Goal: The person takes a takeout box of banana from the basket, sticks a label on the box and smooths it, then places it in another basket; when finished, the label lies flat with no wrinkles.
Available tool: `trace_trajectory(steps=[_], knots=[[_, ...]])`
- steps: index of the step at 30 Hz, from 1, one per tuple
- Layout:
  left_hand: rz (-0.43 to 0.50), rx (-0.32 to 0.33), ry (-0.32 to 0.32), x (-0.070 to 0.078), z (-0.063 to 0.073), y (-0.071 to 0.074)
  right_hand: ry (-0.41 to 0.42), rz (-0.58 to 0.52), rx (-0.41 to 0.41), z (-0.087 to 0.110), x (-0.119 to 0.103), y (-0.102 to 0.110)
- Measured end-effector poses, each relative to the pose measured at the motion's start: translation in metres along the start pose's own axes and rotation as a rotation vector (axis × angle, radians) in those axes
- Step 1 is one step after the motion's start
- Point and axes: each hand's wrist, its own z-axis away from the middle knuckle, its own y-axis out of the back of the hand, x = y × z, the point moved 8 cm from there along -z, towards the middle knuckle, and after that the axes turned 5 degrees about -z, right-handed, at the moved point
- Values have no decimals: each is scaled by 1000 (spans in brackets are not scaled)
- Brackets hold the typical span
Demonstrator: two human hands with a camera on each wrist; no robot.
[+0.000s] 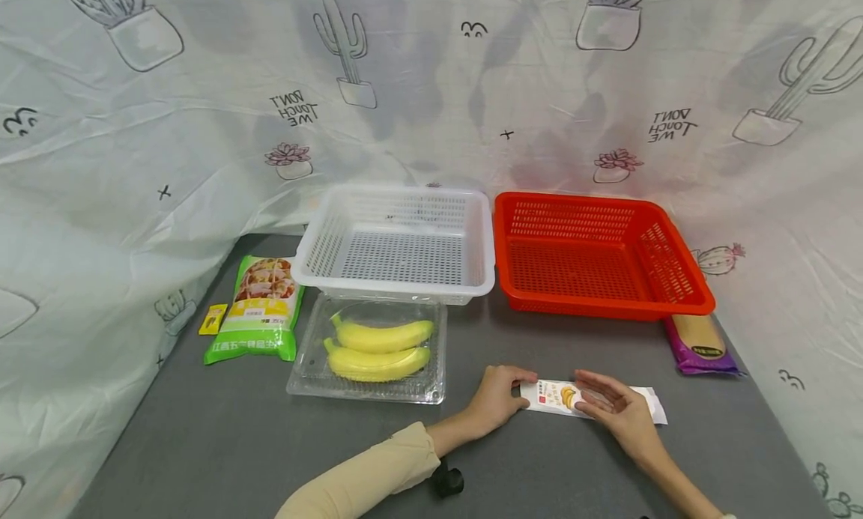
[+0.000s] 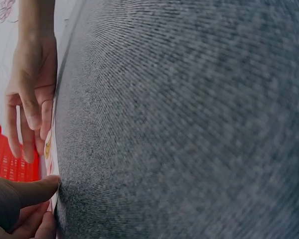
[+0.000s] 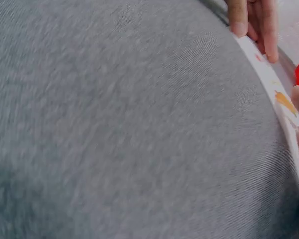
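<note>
A flat white packet (image 1: 551, 396) with a printed banana picture lies lengthwise on the grey table. At its left end my left hand (image 1: 497, 401) pinches the edge between thumb and fingers; the left wrist view shows that thumb (image 2: 37, 193) at the packet's rim. Over the right half of the packet hovers my right hand (image 1: 623, 416), its fingers loosely bent and spread from the thumb. In the left wrist view the right hand (image 2: 32, 84) appears with fingers relaxed, gripping nothing. The right wrist view catches the packet (image 3: 266, 74) edge-on.
Behind stand a white basket (image 1: 394, 288) and a red basket (image 1: 607, 307). To the left, two yellow bananas (image 1: 377, 350) lie in a clear plastic container (image 1: 367, 393), near a green food bag (image 1: 259, 309) and small yellow packet (image 1: 213, 319). A purple bag (image 1: 704, 347) lies right.
</note>
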Motion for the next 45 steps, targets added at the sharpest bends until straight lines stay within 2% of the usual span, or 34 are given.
trace_trajectory(steps=[4, 7, 15, 20, 27, 36, 39, 42, 45], knots=[[2, -11, 18, -1, 0, -2, -41, 116, 7, 1, 4, 0], [1, -23, 36, -3, 0, -4, -38, 180, 5, 2, 6, -1], [-63, -19, 24, 2, 0, -3, 89, 171, -34, 3, -2, -11], [-44, -19, 24, 3, -1, -3, 120, 196, 6, 3, -8, -13], [-36, -24, 27, 3, -1, -4, 55, 192, 49, 4, -7, -12], [-46, -25, 13, 4, -1, -3, -75, 307, 104, 7, 2, -5], [-52, -24, 10, 4, -1, -4, -154, 245, 147, 10, 8, 2], [-57, -21, 6, 5, -2, -3, -221, 18, 215, 14, 13, 11], [-54, -25, 0, 5, -2, -2, -273, -229, 221, 14, 14, 19]])
